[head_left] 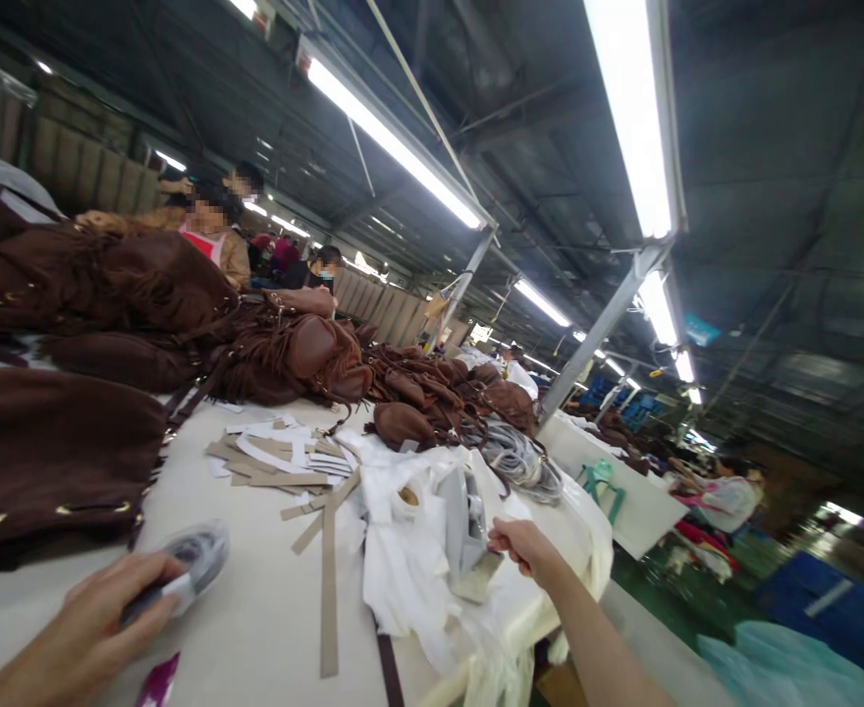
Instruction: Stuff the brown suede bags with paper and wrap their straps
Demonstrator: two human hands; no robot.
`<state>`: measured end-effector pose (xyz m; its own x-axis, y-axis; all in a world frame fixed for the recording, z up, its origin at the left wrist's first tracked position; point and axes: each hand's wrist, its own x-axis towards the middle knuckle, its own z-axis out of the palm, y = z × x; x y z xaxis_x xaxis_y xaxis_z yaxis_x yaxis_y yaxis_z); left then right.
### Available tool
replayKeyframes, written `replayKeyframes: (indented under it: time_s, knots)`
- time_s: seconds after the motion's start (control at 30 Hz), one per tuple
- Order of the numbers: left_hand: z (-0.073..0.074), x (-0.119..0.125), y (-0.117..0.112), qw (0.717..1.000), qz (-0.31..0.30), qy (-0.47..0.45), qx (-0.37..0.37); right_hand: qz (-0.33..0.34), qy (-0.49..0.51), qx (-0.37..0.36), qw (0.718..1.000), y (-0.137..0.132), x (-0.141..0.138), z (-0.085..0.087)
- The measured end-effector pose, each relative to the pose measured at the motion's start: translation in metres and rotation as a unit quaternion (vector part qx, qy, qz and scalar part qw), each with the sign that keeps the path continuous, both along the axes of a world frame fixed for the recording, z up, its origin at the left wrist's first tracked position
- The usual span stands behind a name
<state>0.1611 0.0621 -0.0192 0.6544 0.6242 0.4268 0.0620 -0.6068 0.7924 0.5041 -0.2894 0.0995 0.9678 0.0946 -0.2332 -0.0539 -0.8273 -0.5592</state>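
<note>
My left hand (100, 619) is at the lower left, fingers curled around a small grey-and-white object (186, 565) that is smeared by motion. My right hand (520, 545) reaches out over the table's right side, fingers closed on a flat grey-white piece (468, 535) that stands among crumpled white fabric bags (409, 570). A roll of tape (405, 501) lies just left of that piece. Beige and white strips and cards (285, 462) are scattered on the cream table (255, 609) between my hands.
Brown suede fringed bags (130, 295) are heaped along the table's left and far side; a flat brown one (41, 452) lies beside my left hand. Grey cords (520, 457) lie at the far right. Other people work behind the heap and at a bench to the right (727, 496).
</note>
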Motion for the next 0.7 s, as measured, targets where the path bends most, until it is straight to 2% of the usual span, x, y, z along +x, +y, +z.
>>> replayKeyframes:
  time_s: [0.13, 0.27, 0.37, 0.47, 0.6, 0.7]
  knots:
    - [-0.007, -0.003, 0.002, 0.999, 0.014, 0.01, 0.038, -0.017, 0.051, 0.022, 0.998, 0.013, 0.008, -0.004]
    - [-0.011, -0.005, 0.006, 0.996, 0.027, 0.042, 0.075, -0.027, 0.066, 0.037, 0.997, 0.011, 0.012, 0.007]
    - [-0.007, -0.007, 0.011, 0.995, 0.004, 0.082, 0.06, -0.027, 0.054, 0.046, 0.997, 0.001, 0.006, 0.012]
    - [0.005, -0.007, 0.013, 0.995, -0.02, 0.097, -0.007, -0.034, 0.032, 0.048, 0.998, -0.014, -0.008, 0.002]
    - [0.029, -0.005, 0.007, 0.986, -0.04, 0.054, -0.154, -0.055, 0.004, 0.026, 0.998, -0.033, -0.032, -0.027]
    - [0.043, -0.009, -0.003, 0.965, -0.02, 0.001, -0.261, -0.018, -0.045, 0.013, 0.999, -0.024, -0.047, -0.038]
